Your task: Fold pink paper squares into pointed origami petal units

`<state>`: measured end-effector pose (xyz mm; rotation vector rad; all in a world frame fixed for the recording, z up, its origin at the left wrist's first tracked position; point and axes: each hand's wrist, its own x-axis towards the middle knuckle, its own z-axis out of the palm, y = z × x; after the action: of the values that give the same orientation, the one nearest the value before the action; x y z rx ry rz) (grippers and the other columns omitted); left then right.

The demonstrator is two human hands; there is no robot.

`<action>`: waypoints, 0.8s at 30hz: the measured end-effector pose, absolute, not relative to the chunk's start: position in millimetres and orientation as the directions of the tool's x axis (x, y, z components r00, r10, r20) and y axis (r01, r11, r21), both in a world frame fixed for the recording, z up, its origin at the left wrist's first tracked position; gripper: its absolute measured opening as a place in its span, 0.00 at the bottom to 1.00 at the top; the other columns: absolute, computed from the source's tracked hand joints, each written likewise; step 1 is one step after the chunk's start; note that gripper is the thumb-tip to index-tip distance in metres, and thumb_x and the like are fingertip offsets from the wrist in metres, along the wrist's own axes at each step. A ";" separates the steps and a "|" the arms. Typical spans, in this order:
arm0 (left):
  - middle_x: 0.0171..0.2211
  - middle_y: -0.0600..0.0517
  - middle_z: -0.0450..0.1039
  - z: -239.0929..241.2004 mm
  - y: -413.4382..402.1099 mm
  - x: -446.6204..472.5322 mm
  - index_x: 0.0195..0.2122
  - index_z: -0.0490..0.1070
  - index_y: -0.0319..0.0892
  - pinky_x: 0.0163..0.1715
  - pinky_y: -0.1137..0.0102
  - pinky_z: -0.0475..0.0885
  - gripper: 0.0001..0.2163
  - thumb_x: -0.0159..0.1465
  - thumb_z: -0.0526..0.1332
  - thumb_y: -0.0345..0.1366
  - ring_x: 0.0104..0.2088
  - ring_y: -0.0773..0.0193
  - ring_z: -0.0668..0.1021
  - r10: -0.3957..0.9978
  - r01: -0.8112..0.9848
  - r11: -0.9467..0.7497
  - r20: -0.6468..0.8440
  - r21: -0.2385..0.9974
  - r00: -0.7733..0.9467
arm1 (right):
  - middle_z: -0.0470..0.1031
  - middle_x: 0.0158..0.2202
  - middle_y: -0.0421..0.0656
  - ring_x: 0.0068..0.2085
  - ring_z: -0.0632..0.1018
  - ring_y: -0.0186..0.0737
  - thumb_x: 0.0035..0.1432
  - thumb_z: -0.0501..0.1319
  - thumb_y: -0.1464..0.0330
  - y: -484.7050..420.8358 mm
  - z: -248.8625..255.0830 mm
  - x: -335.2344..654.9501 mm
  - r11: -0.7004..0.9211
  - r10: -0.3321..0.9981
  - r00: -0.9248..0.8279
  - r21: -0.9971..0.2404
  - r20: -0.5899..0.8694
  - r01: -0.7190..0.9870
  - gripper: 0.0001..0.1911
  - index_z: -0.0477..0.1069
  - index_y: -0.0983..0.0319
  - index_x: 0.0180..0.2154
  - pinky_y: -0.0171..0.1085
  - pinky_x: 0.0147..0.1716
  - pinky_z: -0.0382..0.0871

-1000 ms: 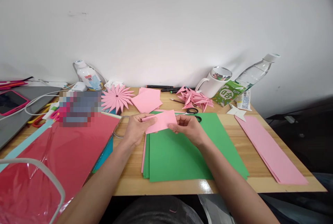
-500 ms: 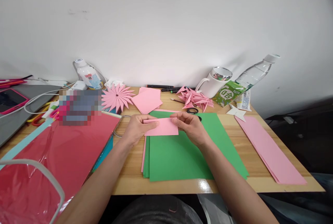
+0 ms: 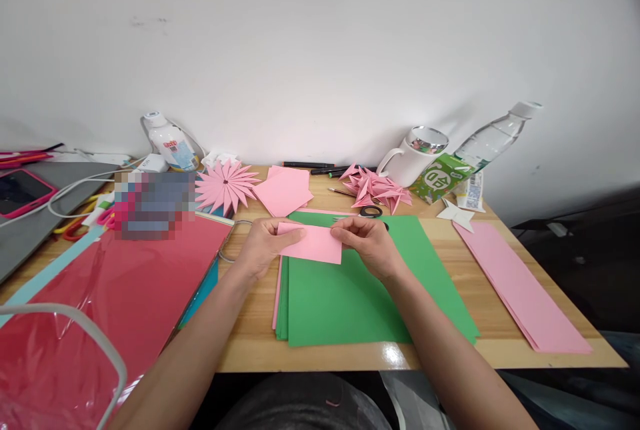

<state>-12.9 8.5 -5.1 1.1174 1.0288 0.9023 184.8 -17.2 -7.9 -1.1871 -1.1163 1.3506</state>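
Note:
Between both hands I hold a small pink paper rectangle over a stack of green paper. My left hand pinches its left end with the thumb on the front face. The upper right corner is pinched by my right hand. Just behind, black-handled scissors lie partly hidden by my right hand. Several pink paper squares are spread beyond the left hand. To their left stands a pink pleated paper rosette, and folded pink pointed pieces are heaped at the right.
A white mug, green carton and tilted water bottle stand at the back right. Long pink strips lie on the right. Red paper in clear wrap and a white cable take up the left. Pens rest along the wall.
The pink paper has tilted slightly, its right end dipping lower. Both hands keep their pinch in nearly the same place.

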 end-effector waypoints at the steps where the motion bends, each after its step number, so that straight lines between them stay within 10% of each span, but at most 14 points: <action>1: 0.29 0.49 0.78 -5.5 8.4 -13.2 0.30 0.78 0.38 0.29 0.73 0.70 0.13 0.45 0.70 0.39 0.28 0.65 0.76 0.941 -0.062 0.209 -0.183 0.976 0.285 | 0.74 0.24 0.40 0.25 0.72 0.32 0.40 0.69 0.61 -17.3 -7.6 185.0 -0.096 0.995 -0.045 -0.990 -0.092 -0.100 0.13 0.74 0.63 0.25 0.33 0.26 0.68; 24: 0.23 0.52 0.75 -0.4 5.5 -9.3 0.26 0.77 0.38 0.22 0.75 0.66 0.10 0.47 0.68 0.40 0.24 0.67 0.73 0.934 0.177 0.078 -0.134 0.981 0.330 | 0.78 0.31 0.43 0.31 0.75 0.38 0.47 0.65 0.58 -22.6 -13.4 170.8 0.039 0.981 -0.194 -0.993 0.017 0.113 0.15 0.78 0.62 0.33 0.37 0.31 0.69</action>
<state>-9.3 5.5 -0.4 1.3882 1.1091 0.7912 170.8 -22.6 -13.4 -1.1759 -1.4530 1.2719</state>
